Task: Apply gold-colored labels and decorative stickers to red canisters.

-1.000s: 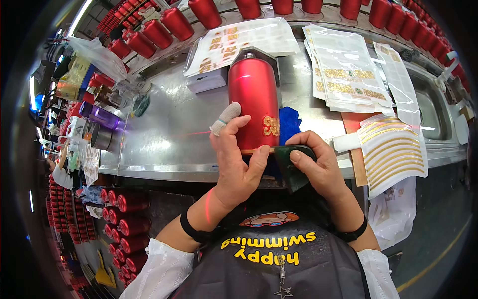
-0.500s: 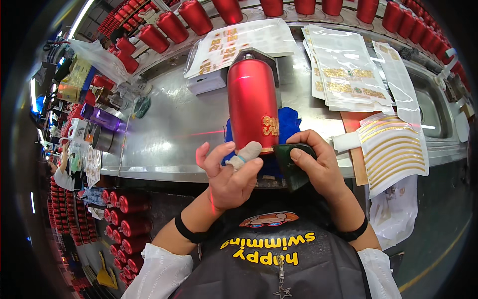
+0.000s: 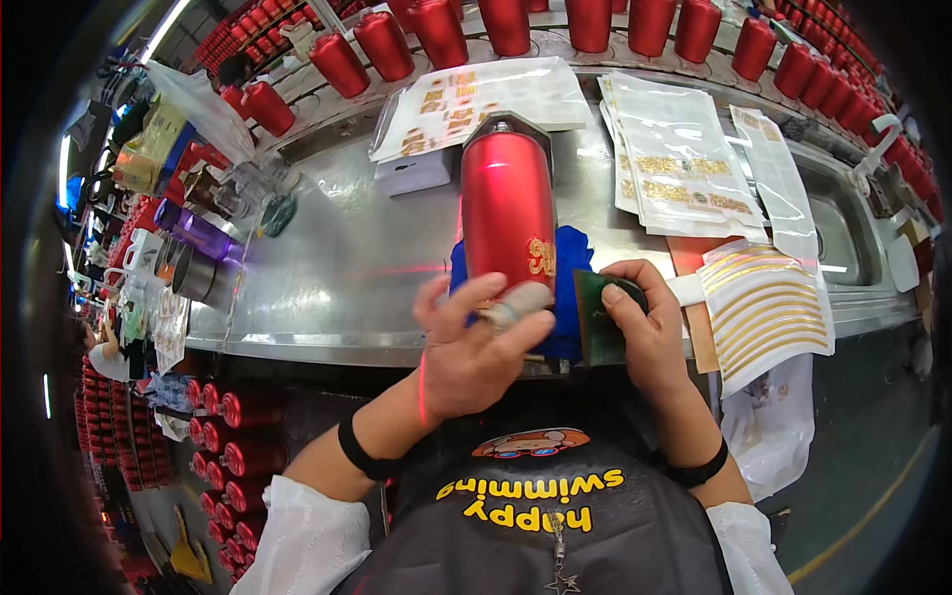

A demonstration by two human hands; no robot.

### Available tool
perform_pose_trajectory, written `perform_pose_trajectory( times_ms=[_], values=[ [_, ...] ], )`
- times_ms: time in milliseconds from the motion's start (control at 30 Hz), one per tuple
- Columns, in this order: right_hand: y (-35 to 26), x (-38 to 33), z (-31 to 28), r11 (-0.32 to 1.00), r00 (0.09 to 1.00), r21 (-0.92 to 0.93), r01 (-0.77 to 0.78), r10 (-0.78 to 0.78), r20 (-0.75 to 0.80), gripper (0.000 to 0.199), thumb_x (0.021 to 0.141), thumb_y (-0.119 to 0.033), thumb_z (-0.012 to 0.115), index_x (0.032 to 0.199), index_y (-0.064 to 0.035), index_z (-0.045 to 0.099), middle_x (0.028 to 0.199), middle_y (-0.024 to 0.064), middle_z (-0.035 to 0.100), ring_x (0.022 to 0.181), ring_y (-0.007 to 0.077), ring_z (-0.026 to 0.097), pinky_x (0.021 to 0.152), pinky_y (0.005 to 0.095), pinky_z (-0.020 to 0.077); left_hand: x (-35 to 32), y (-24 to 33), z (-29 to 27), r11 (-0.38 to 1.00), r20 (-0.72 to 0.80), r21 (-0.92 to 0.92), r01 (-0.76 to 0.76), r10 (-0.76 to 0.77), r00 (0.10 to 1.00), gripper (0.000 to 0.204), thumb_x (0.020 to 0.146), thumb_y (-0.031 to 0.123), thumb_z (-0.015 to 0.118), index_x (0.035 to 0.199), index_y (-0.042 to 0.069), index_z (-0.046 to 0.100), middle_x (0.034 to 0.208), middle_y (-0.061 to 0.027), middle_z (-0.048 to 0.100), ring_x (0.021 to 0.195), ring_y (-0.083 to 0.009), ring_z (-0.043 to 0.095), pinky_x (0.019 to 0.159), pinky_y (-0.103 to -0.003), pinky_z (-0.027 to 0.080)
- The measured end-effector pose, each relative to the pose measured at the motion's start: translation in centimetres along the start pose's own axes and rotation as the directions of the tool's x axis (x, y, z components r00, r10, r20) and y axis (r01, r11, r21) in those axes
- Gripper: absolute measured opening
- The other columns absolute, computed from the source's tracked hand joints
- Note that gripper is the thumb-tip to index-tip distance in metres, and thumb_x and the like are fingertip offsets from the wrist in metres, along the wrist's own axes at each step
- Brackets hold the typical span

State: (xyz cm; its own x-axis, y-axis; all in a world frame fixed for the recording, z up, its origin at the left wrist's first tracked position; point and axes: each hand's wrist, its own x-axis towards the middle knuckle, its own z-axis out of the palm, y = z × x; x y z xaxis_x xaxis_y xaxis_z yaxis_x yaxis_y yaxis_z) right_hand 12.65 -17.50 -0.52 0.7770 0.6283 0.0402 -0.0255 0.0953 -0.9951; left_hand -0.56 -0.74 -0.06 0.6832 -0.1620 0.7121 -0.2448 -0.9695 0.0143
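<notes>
A red metallic cylinder [image 3: 504, 203], like a bottle body, lies lengthwise before me with a gold raised decal [image 3: 540, 260] near its close end. Its far end meets a dark angular holder [image 3: 540, 134], and a blue cloth [image 3: 573, 263] lies beneath it. My left hand [image 3: 476, 342] is at the cylinder's near end, fingers apart and slightly blurred; one finger wears a whitish wrap. That wrapped finger overlaps the near rim; contact is hard to tell. To the right, my right hand [image 3: 650, 327] grips a flat dark green scraper [image 3: 603, 322] between thumb and fingers, apart from the cylinder.
Printed gold decal sheets [image 3: 694, 164] lie at the right, with gold-striped strips [image 3: 766, 315] over the table edge. A sink [image 3: 838, 213] is far right. More sheets [image 3: 476, 99] rest on a white box [image 3: 415, 173]. Red cylinders [image 3: 506, 25] line a conveyor behind; others [image 3: 253, 456] are stacked lower left.
My right hand has drawn the scraper rightward, away from the cylinder's near end. My left hand has shifted slightly right and down. Red cylinders along the back have shifted, and the view has tilted a little.
</notes>
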Motion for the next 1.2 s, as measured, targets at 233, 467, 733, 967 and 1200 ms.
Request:
perform_pose_trajectory(
  times_ms=[233, 467, 733, 967, 1200],
  values=[
    [-0.6, 0.5, 3.1, 0.967, 0.979, -0.174, 0.185, -0.196, -0.052, 0.019, 0.091, -0.012, 0.063, 0.103, 0.0003, 0.058, 0.083, 0.0085, 0.065, 0.073, 0.0158, 0.062, 0.068, 0.0288, 0.0494, 0.0, 0.0, -0.5, 0.929, 0.093, 0.082, 0.36, -0.367, 0.926, 0.081, 0.072, 0.014, 0.075, 0.144, 0.002, 0.039, 0.143, -0.0197, 0.044, 0.128, -0.0374, 0.04, 0.11, -0.054, 0.021],
    [0.1, 0.4, 3.1, 0.966, 0.979, -0.17, 0.194, -0.203, -0.035, 0.018, 0.093, -0.014, 0.061, 0.104, 0.0, 0.057, 0.082, 0.0048, 0.063, 0.075, 0.0091, 0.056, 0.069, 0.025, 0.0476, 0.0, -1.1, 0.9, 0.928, 0.044, -0.052, 0.369, -0.367, 0.929, 0.081, 0.076, 0.028, 0.078, 0.142, 0.0, 0.041, 0.139, -0.0216, 0.048, 0.127, -0.0414, 0.045, 0.11, -0.063, 0.018],
    [0.2, 0.3, 3.1, 0.979, 0.984, -0.125, 0.158, -0.167, -0.062, 0.018, 0.093, -0.015, 0.062, 0.103, -0.001, 0.058, 0.082, 0.0037, 0.063, 0.074, 0.0085, 0.055, 0.067, 0.0243, 0.0467, -0.2, -1.1, 1.2, 0.917, 0.153, -0.018, 0.398, -0.391, 0.908, 0.082, 0.081, 0.026, 0.073, 0.146, -0.001, 0.031, 0.14, -0.0232, 0.044, 0.128, -0.0452, 0.043, 0.11, -0.063, 0.02],
    [0.4, 0.3, 3.2, 0.978, 0.984, -0.123, 0.169, -0.175, -0.035, 0.016, 0.093, -0.013, 0.062, 0.103, -0.0016, 0.058, 0.082, 0.0011, 0.06, 0.073, 0.0067, 0.052, 0.067, 0.0223, 0.0449, -0.2, -1.4, 0.6, 0.857, 0.105, -0.158, 0.49, -0.479, 0.871, 0.086, 0.078, 0.025, 0.077, 0.147, 0.003, 0.031, 0.144, -0.022, 0.043, 0.134, -0.0393, 0.041, 0.116, -0.056, 0.014],
    [0.4, 0.5, 3.1, 0.984, 0.989, -0.126, 0.126, -0.135, -0.064, 0.017, 0.092, -0.014, 0.062, 0.103, -0.0014, 0.058, 0.081, 0.0011, 0.059, 0.072, 0.0069, 0.052, 0.066, 0.0223, 0.0449, -0.5, -2.2, 0.6, 0.815, 0.126, -0.313, 0.488, -0.473, 0.872, 0.092, 0.077, 0.032, 0.079, 0.148, 0.002, 0.028, 0.147, -0.0233, 0.038, 0.134, -0.0436, 0.037, 0.114, -0.058, 0.017]
  ],
)
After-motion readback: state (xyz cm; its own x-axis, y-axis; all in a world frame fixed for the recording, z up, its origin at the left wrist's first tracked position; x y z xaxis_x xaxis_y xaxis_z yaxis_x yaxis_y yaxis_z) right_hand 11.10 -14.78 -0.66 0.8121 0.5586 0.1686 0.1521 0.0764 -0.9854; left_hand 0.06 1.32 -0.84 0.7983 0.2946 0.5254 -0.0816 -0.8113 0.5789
